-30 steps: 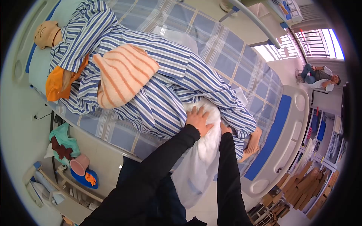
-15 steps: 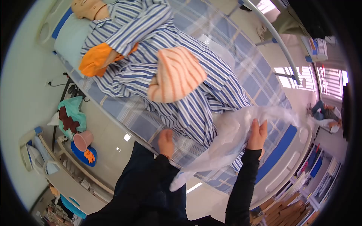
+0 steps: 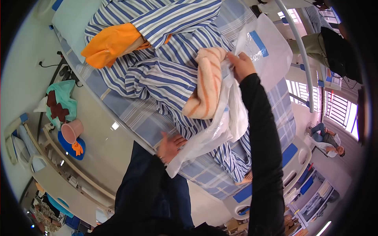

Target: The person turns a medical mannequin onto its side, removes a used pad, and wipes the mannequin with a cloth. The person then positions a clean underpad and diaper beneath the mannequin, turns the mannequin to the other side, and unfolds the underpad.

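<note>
Gripping the upper end of a white plastic sheet [image 3: 220,131], a person in black sleeves leans over a bed [image 3: 136,118] covered in blue plaid. The right hand [image 3: 242,66] pinches the sheet's edge between thumb and fingers beside an orange-striped towel [image 3: 210,80]. The left hand [image 3: 170,147], empty and relaxed with its fingers spread, is at the near side of the bed, just beside the sheet's lower end; whether it touches the plastic cannot be told.

The sheet runs slantwise between the two hands, loosely crumpled over the legs of a figure in blue-and-white striped pajamas [image 3: 161,80]. The towel lies bunched over the pajamas, against the sheet's upper part. An orange cloth [image 3: 112,44] covers the end of one pajama sleeve, near a pale pillow [image 3: 74,21]. On the far side of the mattress, a second clear-and-white plastic piece with a blue patch [image 3: 258,43] lies near the metal rail [image 3: 298,39].

On the floor [image 3: 100,128], a pink bucket [image 3: 72,131] rests at a blue basin [image 3: 80,154], near a green cloth [image 3: 71,96]. A person [image 3: 327,135] sits in the background near a barred window [image 3: 340,110].
</note>
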`<state>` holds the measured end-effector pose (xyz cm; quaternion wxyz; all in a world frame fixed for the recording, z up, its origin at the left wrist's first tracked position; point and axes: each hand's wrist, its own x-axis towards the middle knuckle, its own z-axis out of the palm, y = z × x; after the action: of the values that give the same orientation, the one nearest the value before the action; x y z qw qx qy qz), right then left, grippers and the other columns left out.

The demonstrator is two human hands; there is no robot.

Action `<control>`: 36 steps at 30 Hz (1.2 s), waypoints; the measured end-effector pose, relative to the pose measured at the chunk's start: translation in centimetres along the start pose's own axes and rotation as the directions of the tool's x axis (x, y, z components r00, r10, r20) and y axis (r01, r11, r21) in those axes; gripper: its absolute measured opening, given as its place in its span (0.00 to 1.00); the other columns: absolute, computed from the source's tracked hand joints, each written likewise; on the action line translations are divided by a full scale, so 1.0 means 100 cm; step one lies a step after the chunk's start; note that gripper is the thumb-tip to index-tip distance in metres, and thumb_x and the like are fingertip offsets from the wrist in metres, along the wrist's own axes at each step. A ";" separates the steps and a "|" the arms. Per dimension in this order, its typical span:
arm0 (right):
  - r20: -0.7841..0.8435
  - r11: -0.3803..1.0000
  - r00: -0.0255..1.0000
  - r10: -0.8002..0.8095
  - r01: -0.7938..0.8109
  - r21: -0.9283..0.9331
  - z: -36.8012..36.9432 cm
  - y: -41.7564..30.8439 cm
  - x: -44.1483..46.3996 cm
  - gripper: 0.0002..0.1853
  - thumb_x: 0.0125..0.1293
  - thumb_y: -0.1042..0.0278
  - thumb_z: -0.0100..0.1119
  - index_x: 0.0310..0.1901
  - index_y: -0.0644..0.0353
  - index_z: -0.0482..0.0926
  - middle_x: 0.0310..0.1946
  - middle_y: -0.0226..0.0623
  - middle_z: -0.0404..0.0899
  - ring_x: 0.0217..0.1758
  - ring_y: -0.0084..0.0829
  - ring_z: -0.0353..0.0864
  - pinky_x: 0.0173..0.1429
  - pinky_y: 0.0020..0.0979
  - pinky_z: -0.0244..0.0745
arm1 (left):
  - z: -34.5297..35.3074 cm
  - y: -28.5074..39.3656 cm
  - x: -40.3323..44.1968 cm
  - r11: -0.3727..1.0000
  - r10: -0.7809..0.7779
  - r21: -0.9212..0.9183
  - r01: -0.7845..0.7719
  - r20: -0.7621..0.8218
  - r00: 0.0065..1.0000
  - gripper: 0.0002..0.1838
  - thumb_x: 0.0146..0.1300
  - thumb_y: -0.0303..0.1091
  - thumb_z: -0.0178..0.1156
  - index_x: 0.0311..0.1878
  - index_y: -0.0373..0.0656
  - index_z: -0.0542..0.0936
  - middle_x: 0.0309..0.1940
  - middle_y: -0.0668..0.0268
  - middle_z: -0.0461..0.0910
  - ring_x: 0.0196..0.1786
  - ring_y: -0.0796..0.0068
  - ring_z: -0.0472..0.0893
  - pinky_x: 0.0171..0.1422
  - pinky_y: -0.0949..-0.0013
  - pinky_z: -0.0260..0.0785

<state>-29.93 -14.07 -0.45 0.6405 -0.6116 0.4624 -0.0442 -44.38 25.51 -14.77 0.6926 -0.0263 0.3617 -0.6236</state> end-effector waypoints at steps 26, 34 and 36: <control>0.138 0.399 0.749 -0.649 0.488 -0.776 -0.077 0.028 -0.042 0.28 0.56 0.75 0.60 0.61 0.49 0.74 0.43 0.43 0.70 0.47 0.41 0.71 0.53 0.35 0.69 | 0.079 0.078 0.002 -0.444 0.792 0.879 0.175 0.294 0.535 0.10 0.63 0.33 0.54 0.40 0.36 0.78 0.34 0.46 0.79 0.39 0.41 0.77 0.43 0.49 0.68; -0.082 0.807 0.989 -0.121 0.050 -0.588 -0.111 0.062 0.011 0.23 0.69 0.58 0.45 0.62 0.61 0.70 0.56 0.49 0.76 0.65 0.41 0.70 0.67 0.32 0.62 | 0.055 0.089 0.034 -0.484 0.816 0.837 0.257 0.325 0.478 0.08 0.63 0.31 0.54 0.39 0.40 0.80 0.32 0.49 0.80 0.38 0.44 0.78 0.41 0.55 0.70; 0.036 0.788 0.989 -0.145 0.138 -0.600 -0.124 0.078 0.034 0.25 0.70 0.54 0.46 0.62 0.62 0.70 0.57 0.47 0.75 0.65 0.40 0.71 0.67 0.32 0.62 | 0.048 0.098 0.056 -0.409 0.833 0.788 0.460 0.117 0.540 0.10 0.61 0.33 0.57 0.42 0.40 0.80 0.37 0.52 0.81 0.42 0.47 0.79 0.46 0.56 0.71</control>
<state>-39.96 -23.44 -6.54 0.4060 -0.8154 0.4092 0.0531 -33.77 20.74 -18.57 0.2861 0.8892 -0.0798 -0.3480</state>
